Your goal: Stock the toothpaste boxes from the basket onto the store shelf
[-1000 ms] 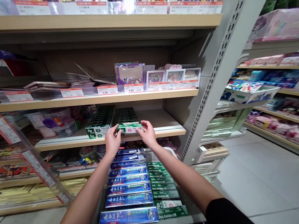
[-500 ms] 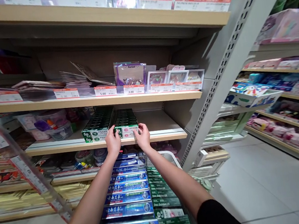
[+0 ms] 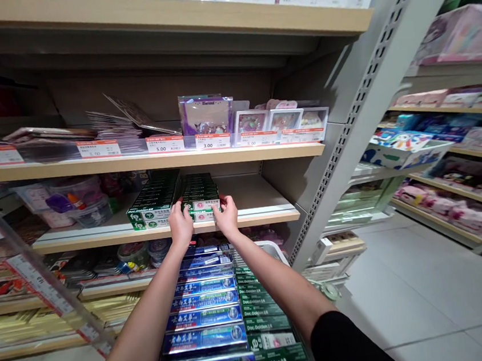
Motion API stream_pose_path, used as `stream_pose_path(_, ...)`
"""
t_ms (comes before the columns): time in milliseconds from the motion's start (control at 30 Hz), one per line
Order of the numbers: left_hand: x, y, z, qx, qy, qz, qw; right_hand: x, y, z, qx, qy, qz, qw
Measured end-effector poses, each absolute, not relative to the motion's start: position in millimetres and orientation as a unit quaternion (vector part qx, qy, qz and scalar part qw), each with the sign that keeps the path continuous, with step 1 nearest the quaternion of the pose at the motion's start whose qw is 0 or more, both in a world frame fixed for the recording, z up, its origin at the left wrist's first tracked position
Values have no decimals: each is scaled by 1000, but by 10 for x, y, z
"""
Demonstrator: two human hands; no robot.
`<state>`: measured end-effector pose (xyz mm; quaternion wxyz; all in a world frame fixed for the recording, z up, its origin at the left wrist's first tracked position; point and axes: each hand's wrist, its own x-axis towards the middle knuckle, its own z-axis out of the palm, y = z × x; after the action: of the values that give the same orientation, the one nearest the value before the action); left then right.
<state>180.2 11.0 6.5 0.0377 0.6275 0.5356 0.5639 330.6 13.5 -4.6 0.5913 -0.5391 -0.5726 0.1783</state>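
- Green-and-white boxes (image 3: 203, 206) are being borne in a stack by the shelf board (image 3: 266, 218), at its front edge.
- Their long axis is lying parallel to the shelf board's edge, running from hand to hand.
- Above that edge, the stack's left end is being touched by the left hand (image 3: 181, 224), its right end by the right hand (image 3: 226, 213); neither is lying clearly nearer.
- The hands are being parted by the stack; whether it is being gripped or merely steadied cannot be told.

Arms (image 3: 151, 310) outstretched, both hands (image 3: 181, 224) curled inward
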Motion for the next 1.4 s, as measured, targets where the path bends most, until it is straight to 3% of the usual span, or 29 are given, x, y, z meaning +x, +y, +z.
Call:
stream_pose_path(267,1713,-211,44,699,505,505,42,3696,-104,-27,-485,-586,200,617)
stream_pose_path(433,1783,-767,69,767,447,456,64,4123,-646,-77,-513,-641,193,537)
stream_pose_path(600,2087,-1320,-58,888,314,268,201,4343,-1182,-188,-512,-735,224,383)
stream_pose_path(800,2369,-1622,-291,916,199,67,341,4561,-1603,-521,-423,-819,387,-22)
stream_pose_path(900,2525,-1636,-383,921,190,-29,338,4615,-1785,-659,-435,-799,393,-136)
stream_pose_path(1067,2829,-1652,-609,934,167,-143,283,4591,-2004,-733,-445,-781,396,-187)
stream_pose_path(1400,3015,-1714,-860,909,191,-285,238,4669,-2175,-706,-470,-790,372,-129)
